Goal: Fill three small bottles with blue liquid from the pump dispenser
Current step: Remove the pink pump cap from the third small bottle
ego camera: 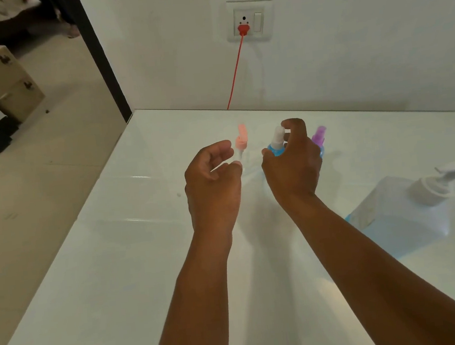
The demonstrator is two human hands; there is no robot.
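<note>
White glossy surface (118,266), right hand (293,171) at frame centre, fingers curled gripping white-capped spray bottle (277,142), left hand (211,185) beside it, fingers loosely curled, holding nothing, pink-capped bottle (241,143) just beyond.

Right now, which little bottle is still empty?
The pink-capped bottle on the left: its body looks clear, while the white-capped bottle and purple-capped bottle show blue.

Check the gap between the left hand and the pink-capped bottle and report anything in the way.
Nothing visible lies between the left hand and the pink-capped bottle; the bottle stands just beyond its fingertips.
</note>
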